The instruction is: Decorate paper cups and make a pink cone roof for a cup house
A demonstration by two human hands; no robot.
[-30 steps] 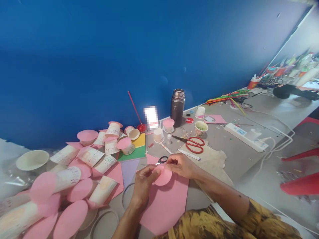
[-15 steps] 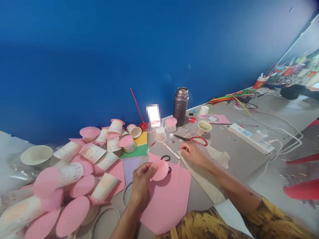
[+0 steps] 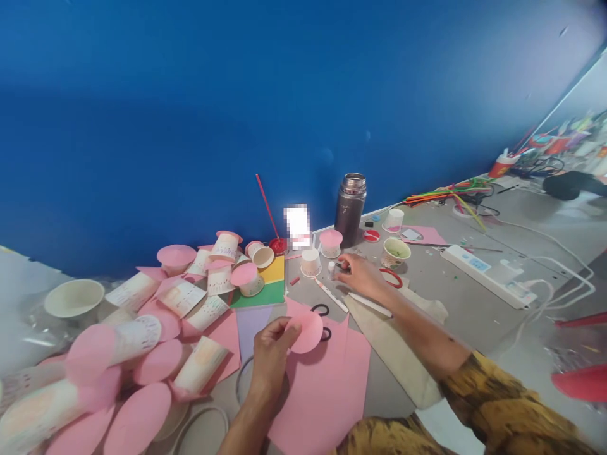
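Observation:
My left hand pinches a round pink paper disc between thumb and fingers. The disc is held above a large pink paper sheet. Black scissor handles show behind the disc, their blades hidden. My right hand is open, thumb and forefinger apart, beside a small white bottle. It partly covers a pair of scissors with red handles. A white pen lies under my right wrist on a beige cloth, and another white marker lies to its left.
Paper cups with pink discs pile up on the left. A dark open flask stands by the blue wall. A green-filled cup and a power strip with white cables are on the right.
My right hand has moved forward and left towards the small white bottle. The white pen now shows on the cloth beneath my wrist. My left hand keeps its hold on the disc.

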